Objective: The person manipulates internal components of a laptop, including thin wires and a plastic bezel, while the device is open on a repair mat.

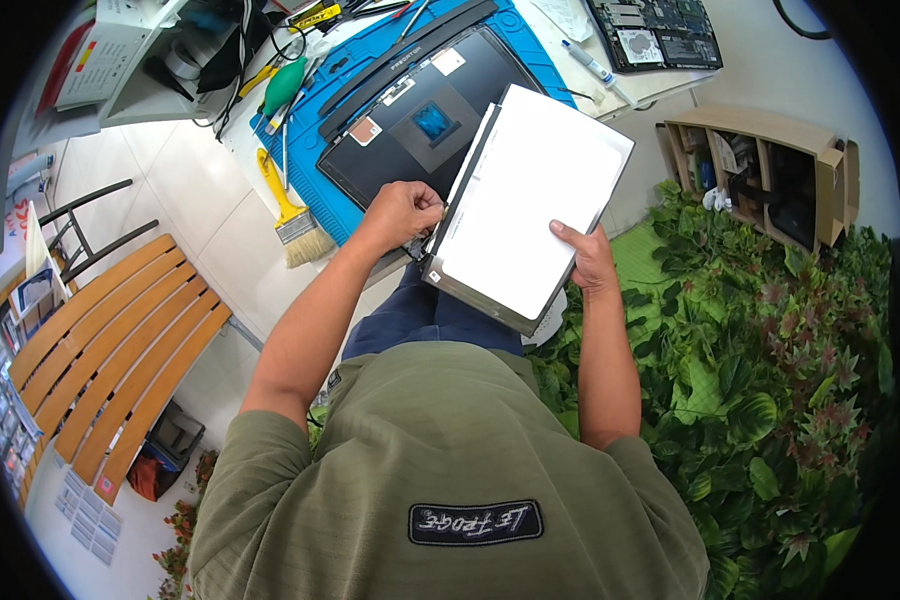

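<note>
A flat, white-backed screen panel (535, 200) is tilted above my lap, with a dark strip along its left edge. My right hand (592, 257) grips its right edge, thumb on the white face and fingers underneath. At the dark strip, my left hand (406, 215) is closed in a pinch; what its fingertips hold is too small to make out. A small crumpled dark piece (417, 248) shows just below those fingers. Beyond the hands, a black laptop lid shell (410, 150) lies on a blue work mat (518, 50), partly covered by the panel.
A yellow-handled brush (288, 215) and a green blower bulb (284, 84) lie at the mat's left. An opened laptop base (658, 35) and a pen-like tube (595, 68) are at the far right. Leafy plants (740, 390) fill the right; a slatted wooden bench (120, 350) stands left.
</note>
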The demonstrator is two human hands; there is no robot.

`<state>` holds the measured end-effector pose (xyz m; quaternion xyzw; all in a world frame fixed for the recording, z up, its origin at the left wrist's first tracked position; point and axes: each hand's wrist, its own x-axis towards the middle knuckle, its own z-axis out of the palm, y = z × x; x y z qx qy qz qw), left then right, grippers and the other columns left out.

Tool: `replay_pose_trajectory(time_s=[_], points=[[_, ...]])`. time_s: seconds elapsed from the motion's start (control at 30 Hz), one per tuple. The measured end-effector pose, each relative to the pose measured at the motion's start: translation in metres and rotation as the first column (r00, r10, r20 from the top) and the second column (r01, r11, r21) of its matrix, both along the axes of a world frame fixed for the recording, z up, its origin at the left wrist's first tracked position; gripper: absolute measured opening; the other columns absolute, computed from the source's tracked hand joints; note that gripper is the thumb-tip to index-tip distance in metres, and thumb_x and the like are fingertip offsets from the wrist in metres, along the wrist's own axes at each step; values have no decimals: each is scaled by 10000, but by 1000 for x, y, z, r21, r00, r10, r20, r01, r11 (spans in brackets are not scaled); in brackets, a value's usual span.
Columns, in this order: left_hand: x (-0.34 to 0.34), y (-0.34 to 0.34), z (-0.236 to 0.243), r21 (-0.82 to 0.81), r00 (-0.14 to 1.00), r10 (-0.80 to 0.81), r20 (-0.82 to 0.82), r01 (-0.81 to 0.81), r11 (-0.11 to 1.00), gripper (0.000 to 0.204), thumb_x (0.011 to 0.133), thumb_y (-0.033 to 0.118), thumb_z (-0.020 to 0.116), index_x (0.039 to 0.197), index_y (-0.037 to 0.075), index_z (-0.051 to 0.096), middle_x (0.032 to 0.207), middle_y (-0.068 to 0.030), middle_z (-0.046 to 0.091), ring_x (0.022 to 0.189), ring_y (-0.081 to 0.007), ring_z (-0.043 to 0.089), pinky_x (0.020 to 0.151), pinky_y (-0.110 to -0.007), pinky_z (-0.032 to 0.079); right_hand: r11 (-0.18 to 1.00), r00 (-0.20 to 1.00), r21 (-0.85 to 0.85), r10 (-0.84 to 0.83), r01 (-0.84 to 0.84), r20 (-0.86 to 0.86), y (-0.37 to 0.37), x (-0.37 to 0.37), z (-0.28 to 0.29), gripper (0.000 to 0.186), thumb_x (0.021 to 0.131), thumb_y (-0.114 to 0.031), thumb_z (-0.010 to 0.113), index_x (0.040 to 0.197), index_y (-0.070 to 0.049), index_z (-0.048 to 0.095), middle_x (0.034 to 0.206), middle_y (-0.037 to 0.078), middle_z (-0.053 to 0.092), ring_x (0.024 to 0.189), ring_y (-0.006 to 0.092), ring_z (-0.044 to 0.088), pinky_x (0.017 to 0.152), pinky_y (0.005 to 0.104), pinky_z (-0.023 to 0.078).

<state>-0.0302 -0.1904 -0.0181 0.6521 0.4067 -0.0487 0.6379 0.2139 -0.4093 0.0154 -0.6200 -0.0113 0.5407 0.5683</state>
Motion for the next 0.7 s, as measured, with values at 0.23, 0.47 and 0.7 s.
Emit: replay_pose_trajectory(time_s=[0.23,0.47,0.7], points=[[-1,-2,-1,41,1000,-17,7,17,999,166,913,130,734,909,-34,711,754,-51,704,682,-94,665,633,-259,550,1000,999,-12,6,-5,38,2,-4,7,524,845,-96,781,1288,95,579,1155,187,686,1043,273,689,905,395,561],[-5,-1,-11,-98,997,57,45,-53,994,150,887,116,754,911,-30,727,747,-54,705,652,-97,652,605,-256,532,1000,999,-2,-1,1,50,5,-9,14,499,856,-85,767,1277,105,578,1142,194,687,1026,272,695,887,382,569],[-5,9,-17,-298,994,88,63,-65,952,169,873,61,762,960,-70,702,762,-71,701,637,-107,653,585,-242,528,1000,999,13,7,-7,38,4,-8,12,510,855,-84,769,1279,118,571,1150,208,684,1022,275,698,883,379,575]])
